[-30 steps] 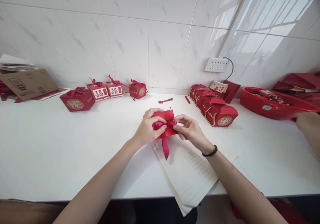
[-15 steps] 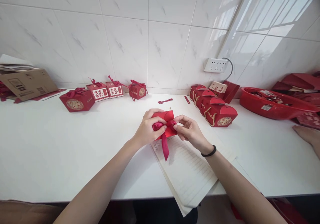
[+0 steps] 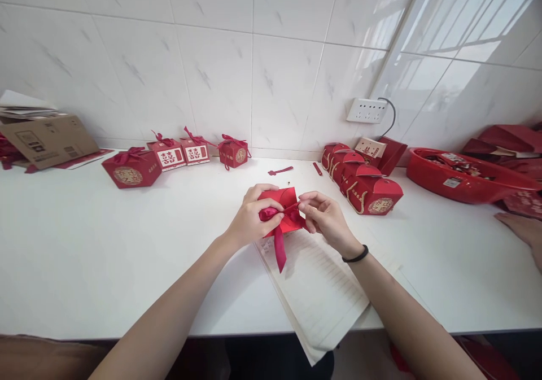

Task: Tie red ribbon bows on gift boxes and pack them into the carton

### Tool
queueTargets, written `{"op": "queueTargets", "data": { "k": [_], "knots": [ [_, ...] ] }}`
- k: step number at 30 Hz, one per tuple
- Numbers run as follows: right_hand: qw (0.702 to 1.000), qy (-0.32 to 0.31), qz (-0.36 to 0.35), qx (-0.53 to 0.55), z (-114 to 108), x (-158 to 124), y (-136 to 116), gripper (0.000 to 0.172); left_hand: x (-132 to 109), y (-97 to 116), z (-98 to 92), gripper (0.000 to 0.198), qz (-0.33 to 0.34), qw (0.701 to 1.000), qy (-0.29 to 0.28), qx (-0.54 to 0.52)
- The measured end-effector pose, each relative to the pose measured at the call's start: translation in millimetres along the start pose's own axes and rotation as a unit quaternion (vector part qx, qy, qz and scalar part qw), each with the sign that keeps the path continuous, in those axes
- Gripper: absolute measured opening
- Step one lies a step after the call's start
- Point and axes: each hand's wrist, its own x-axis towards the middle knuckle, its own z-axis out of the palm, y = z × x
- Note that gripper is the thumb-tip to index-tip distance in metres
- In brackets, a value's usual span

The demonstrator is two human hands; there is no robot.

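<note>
Between my hands, over the lined paper, is a red gift box (image 3: 289, 195) with a dark pink ribbon (image 3: 279, 250) on its top. My left hand (image 3: 253, 216) is closed around the box's left side, its thumb and fingers pinching a ribbon loop near the knot. On the right, my right hand (image 3: 325, 219) pinches the other part of the ribbon between thumb and fingertip. One ribbon tail hangs down the front of the box. The box's underside is hidden.
Finished red boxes with bows, such as a hexagonal box (image 3: 132, 167), stand along the wall at left. A row of handled red boxes (image 3: 372, 191) is at right, beside a red basin (image 3: 466, 185). Lined paper (image 3: 317, 295) overhangs the front edge. Another person's hand (image 3: 519, 230) rests far right.
My right hand has shifted slightly right and drawn the ribbon out from the knot, so more of the right side shows. My left hand keeps its hold.
</note>
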Motion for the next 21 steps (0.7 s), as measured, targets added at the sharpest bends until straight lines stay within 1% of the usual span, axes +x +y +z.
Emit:
{"op": "queueTargets", "data": {
  "k": [2, 7, 13, 17, 21],
  "knots": [
    [1.0, -0.001, 0.004, 0.002, -0.3, -0.1, -1.4, 0.036, 0.1, 0.4, -0.2, 0.006, -0.007, 1.0, -0.004, -0.002],
    [0.996, -0.046, 0.032, 0.067, 1.7, -3.2, -5.0, 0.034, 0.3, 1.1, 0.0, 0.006, -0.002, 1.0, 0.002, 0.002],
    [0.998, -0.033, 0.026, 0.048, 1.4, -3.4, -4.3, 0.033, 0.2, 0.1, 0.1, 0.006, 0.0, 1.0, -0.001, 0.002],
    [0.997, -0.048, 0.021, 0.06, 2.2, -2.7, -2.4, 0.037, 0.3, 0.2, -0.2, 0.007, 0.001, 1.0, -0.001, -0.004],
    [0.996, -0.055, 0.033, 0.068, 4.4, -2.7, -1.3, 0.038, 0.3, 1.5, -0.3, 0.007, -0.001, 1.0, -0.005, -0.002]
  ]
}}
